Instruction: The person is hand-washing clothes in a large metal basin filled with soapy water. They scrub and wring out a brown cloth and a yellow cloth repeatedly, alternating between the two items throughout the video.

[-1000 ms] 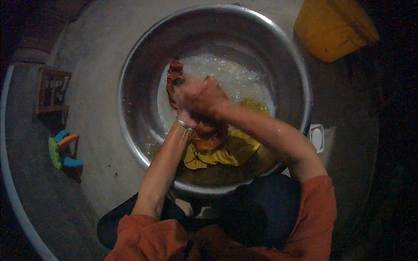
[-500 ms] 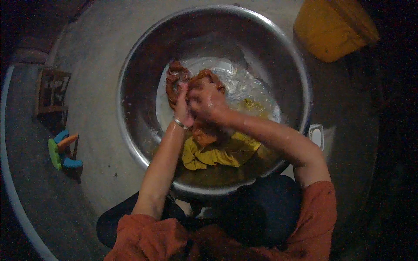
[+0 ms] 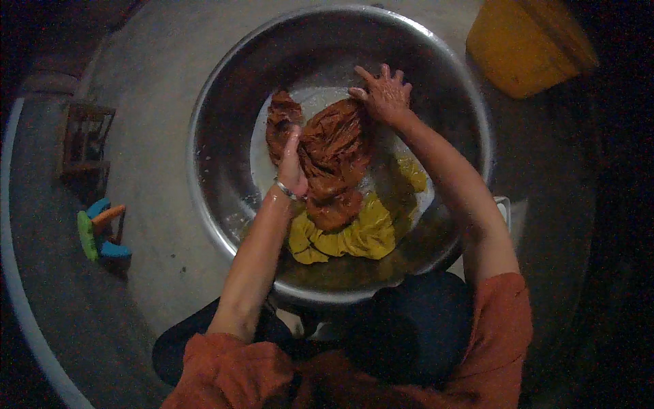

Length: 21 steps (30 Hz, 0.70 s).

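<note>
A wet brown cloth point(image 3: 336, 146) lies bunched in the middle of a wide metal basin point(image 3: 225, 232). My left hand point(image 3: 293, 167), a bangle at its wrist, is turned edge-on and grips the brown cloth, which shows on both sides of it. The thumb points away from me, and the other fingers are mostly hidden. Beyond the cloth's upper right edge, my right hand point(image 3: 388, 95) is open with fingers spread, its thumb side close to the fabric. A crumpled yellow cloth point(image 3: 347, 238) sits on the near side, partly under the brown one.
Shallow water stands in the basin, where another yellow patch of cloth point(image 3: 411, 172) shows at the right. An orange-yellow bucket point(image 3: 528, 51) stands at the far right. On the left floor are a blue, green and orange plastic object point(image 3: 101, 228) and a small wooden stool-like frame point(image 3: 85, 140).
My right hand has left the spot beside my left hand and moved away and right, fingers opening. The brown cloth now lies spread wider to the right. My left hand has barely moved.
</note>
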Each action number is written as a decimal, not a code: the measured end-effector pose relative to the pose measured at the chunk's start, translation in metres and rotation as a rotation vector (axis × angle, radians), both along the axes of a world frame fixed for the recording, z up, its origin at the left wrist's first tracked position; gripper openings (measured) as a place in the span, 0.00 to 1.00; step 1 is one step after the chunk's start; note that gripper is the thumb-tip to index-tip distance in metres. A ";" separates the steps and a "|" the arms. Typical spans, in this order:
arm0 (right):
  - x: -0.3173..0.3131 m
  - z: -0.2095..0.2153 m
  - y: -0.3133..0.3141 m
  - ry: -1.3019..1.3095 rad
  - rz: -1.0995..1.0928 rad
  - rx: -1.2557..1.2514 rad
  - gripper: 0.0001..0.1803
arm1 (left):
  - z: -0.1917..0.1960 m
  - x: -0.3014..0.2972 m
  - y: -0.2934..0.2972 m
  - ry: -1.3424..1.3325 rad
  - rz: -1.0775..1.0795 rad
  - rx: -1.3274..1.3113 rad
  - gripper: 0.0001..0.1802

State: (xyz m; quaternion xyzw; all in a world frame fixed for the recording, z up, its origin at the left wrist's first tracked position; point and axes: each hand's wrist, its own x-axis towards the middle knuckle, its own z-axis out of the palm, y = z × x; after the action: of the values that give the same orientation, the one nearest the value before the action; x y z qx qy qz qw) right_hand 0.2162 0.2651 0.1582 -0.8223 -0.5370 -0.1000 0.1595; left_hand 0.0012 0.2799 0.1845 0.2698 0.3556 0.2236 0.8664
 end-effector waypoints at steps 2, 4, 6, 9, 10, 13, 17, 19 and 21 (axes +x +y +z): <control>-0.010 0.002 -0.015 0.086 0.036 -0.216 0.22 | -0.022 -0.007 0.012 -0.063 -0.062 -0.009 0.36; -0.013 -0.026 -0.021 0.343 0.184 -0.210 0.21 | -0.026 0.005 0.008 -0.055 -0.041 0.013 0.39; -0.036 -0.050 -0.019 0.625 0.412 0.029 0.18 | -0.021 0.012 -0.001 -0.009 0.028 0.058 0.38; -0.123 0.025 -0.039 0.665 0.578 0.179 0.12 | -0.027 -0.015 0.019 0.042 -0.052 -0.089 0.32; -0.136 0.035 -0.043 0.582 0.679 0.228 0.11 | -0.028 -0.018 0.021 -0.021 -0.086 -0.146 0.32; -0.140 0.049 -0.045 0.392 0.869 0.247 0.06 | -0.011 -0.009 0.002 -0.155 -0.148 -0.237 0.32; -0.107 0.038 -0.008 0.381 0.718 0.264 0.07 | -0.024 0.008 -0.010 -0.019 0.130 -0.156 0.32; -0.069 0.013 0.018 0.276 0.581 0.281 0.08 | -0.001 0.016 -0.022 -0.002 0.116 0.001 0.30; -0.008 -0.009 0.026 0.408 0.456 0.176 0.13 | -0.002 0.015 -0.013 -0.003 0.034 -0.016 0.31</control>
State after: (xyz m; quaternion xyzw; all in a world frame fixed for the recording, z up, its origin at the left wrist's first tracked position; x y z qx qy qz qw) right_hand 0.2080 0.2912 0.1489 -0.6669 -0.6536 0.0590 0.3529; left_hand 0.0163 0.2667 0.1824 0.2567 0.3606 0.2358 0.8652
